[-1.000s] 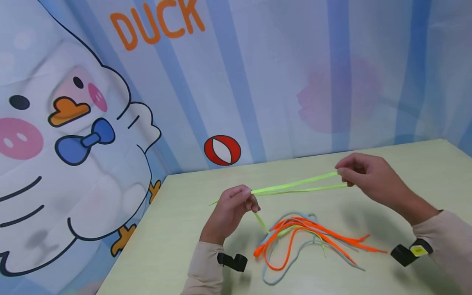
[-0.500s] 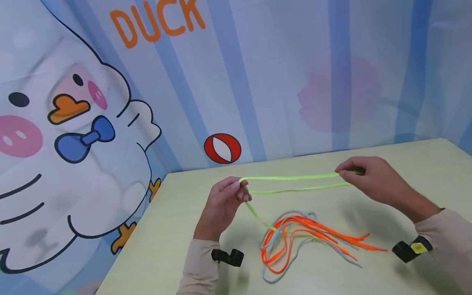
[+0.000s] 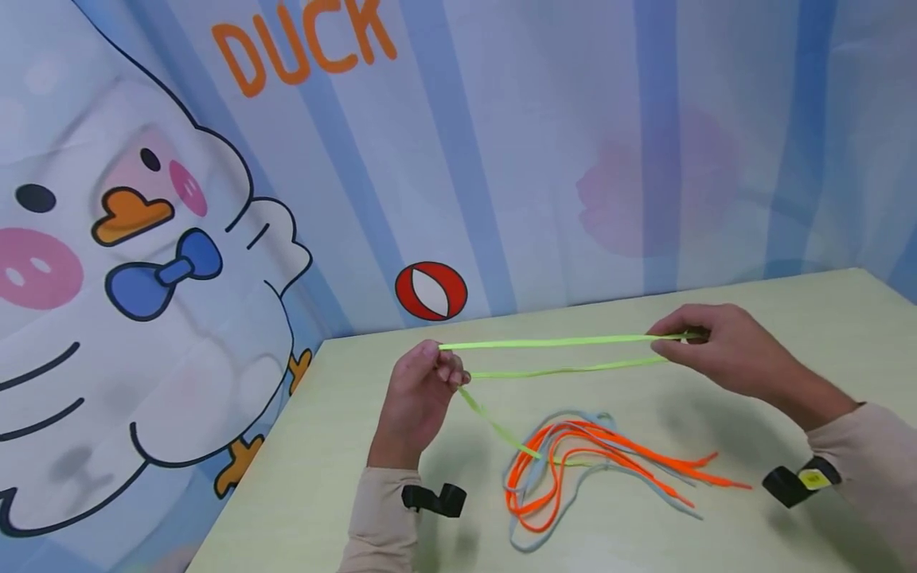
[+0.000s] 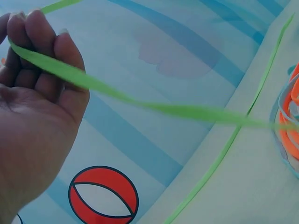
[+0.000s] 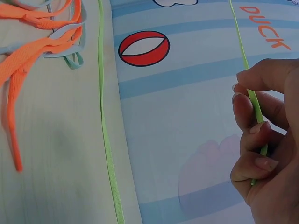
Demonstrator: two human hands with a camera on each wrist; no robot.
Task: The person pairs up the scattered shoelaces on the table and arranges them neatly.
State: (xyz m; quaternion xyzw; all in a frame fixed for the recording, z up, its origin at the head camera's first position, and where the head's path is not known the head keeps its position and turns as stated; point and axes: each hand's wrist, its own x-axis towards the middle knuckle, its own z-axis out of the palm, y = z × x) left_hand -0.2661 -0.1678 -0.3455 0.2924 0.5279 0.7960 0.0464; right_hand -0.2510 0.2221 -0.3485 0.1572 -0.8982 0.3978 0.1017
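Green lace: pulled out between the two hands across the centre of the frame, its upper stretch running nearly level just above the table's middle.
Left hand: at centre left, the left hand grips the lace, fingers curled round it.
Right hand: at centre right, the right hand pinches the lace between thumb and fingers; in the right wrist view a short end passes down through the curled fingers.
Slanting length: from the left hand the lace drops down and right into the orange laces and pale blue laces at lower centre.
Since half a second ago: the left hand has moved a little left, so the held stretch is longer; the right hand is almost where it was, and the pile has barely changed.
Lace's look: flat, narrow, bright yellow-green, slightly twisted below the left hand.
Second strip: another green strip shows lower, against the table; whether it joins the held lace cannot be told.
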